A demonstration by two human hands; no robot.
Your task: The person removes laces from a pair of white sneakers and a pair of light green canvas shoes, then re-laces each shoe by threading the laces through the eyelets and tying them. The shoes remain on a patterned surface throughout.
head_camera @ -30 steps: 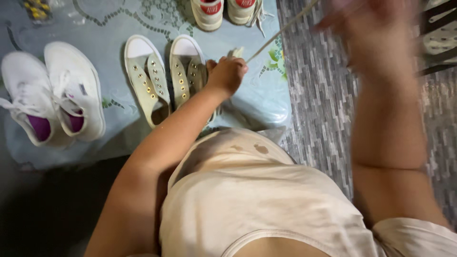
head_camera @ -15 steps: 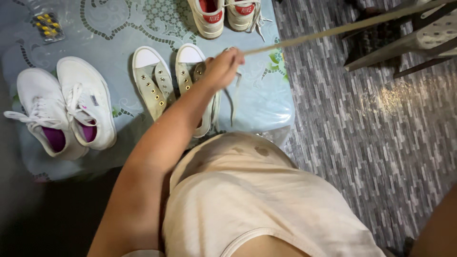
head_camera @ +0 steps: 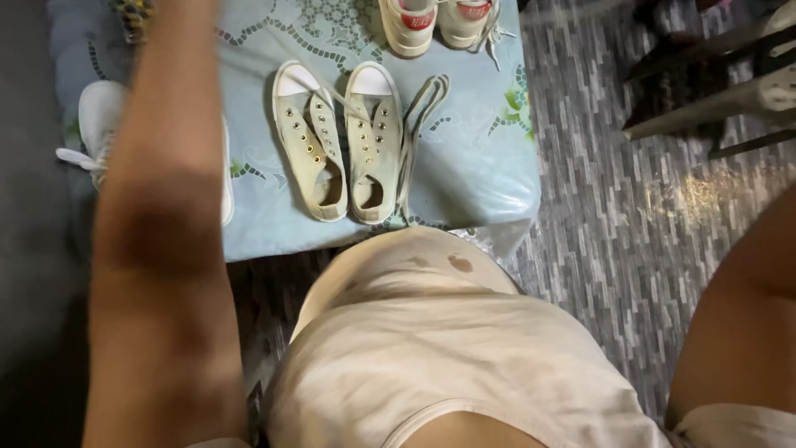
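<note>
Nearest the camera your cream shirt is filling the lower middle. Your left arm is running up the left side, blurred, with the hand passing out of the top edge, so its grip is not showing. Your right arm is sitting at the lower right edge, hand out of view too; can't tell either grip. Beyond the shirt, the pale green shoes are lying side by side on the blue patterned surface, unlaced, toes pointing away from you. The loose lace is lying just beside the right shoe, touching it. White shoe is peeking from behind the left arm. Farthest, red-lined shoes are sitting at the top edge.
</note>
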